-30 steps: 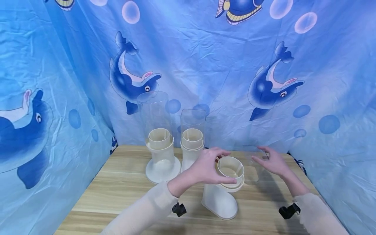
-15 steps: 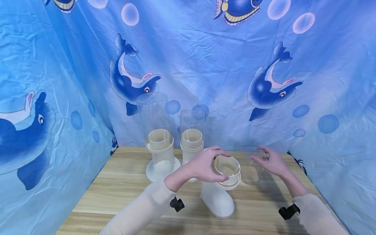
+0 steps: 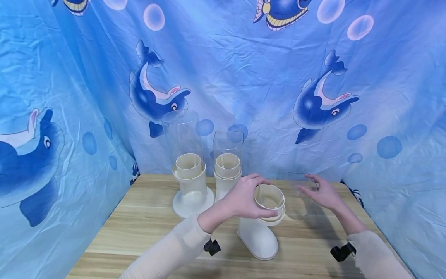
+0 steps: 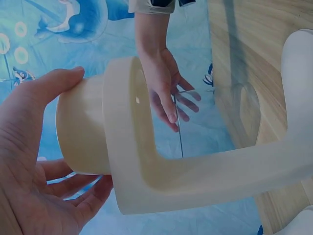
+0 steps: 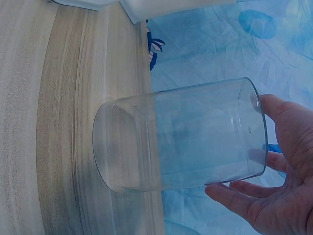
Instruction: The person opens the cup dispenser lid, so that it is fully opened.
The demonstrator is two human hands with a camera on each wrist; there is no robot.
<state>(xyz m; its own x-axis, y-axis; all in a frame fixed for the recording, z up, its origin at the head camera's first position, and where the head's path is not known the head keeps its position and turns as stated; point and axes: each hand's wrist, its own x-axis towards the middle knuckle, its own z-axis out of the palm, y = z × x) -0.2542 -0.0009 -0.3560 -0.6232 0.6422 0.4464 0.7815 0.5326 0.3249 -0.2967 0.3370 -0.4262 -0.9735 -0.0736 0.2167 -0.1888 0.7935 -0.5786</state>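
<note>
My left hand [image 3: 245, 197] holds a cream cylindrical collar [image 4: 83, 127], thumb on one side and fingers on the other in the left wrist view. That collar tops a white stand [image 3: 259, 240] with a rounded foot and a wider ring under the collar. On the right, my right hand [image 3: 324, 193] grips a clear cylindrical container [image 5: 181, 137] near its rim, thumb and fingers around the wall. The container's far end appears to rest on the table in the right wrist view. Its outline is faint in the head view.
Left of my hands stand two similar white stands with cream collars, a round-footed one [image 3: 192, 201] and a narrower one [image 3: 227, 170]. Each carries a clear tube, the left one [image 3: 182, 131] taller. A blue dolphin-print curtain [image 3: 244, 85] surrounds the wooden table [image 3: 139, 217].
The white stand has shifted slightly left since a second ago. My left thumb has come back across the front of the collar since half a second ago. My right hand has stayed still.
</note>
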